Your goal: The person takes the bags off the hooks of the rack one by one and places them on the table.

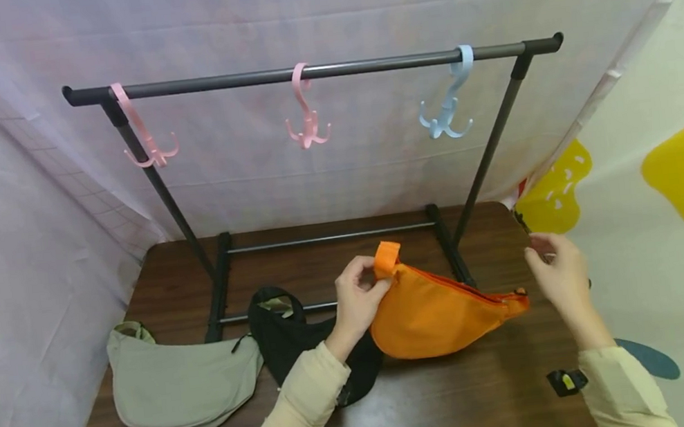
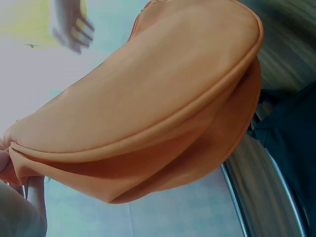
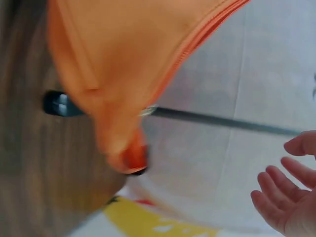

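An orange waist bag point(image 1: 434, 318) hangs raised above the table, its zipper edge facing up. My left hand point(image 1: 356, 301) pinches the bag at its upper left end, beside a short orange strap loop point(image 1: 387, 257). In the left wrist view the curved body of the bag point(image 2: 148, 89) fills the middle, with the fingers at its lower left end. My right hand point(image 1: 563, 279) is off to the right of the bag, apart from its narrow end. The right wrist view shows that hand point(image 3: 296, 192) with loosely bent, spread fingers and nothing between them.
A grey-green bag point(image 1: 187, 383) and a black bag point(image 1: 293, 344) lie on the brown table point(image 1: 450, 411). Behind stands a dark rack point(image 1: 228, 81) carrying two pink hooks point(image 1: 307, 123) and one blue hook point(image 1: 448, 108). A black buckle point(image 1: 566, 382) lies near my right sleeve.
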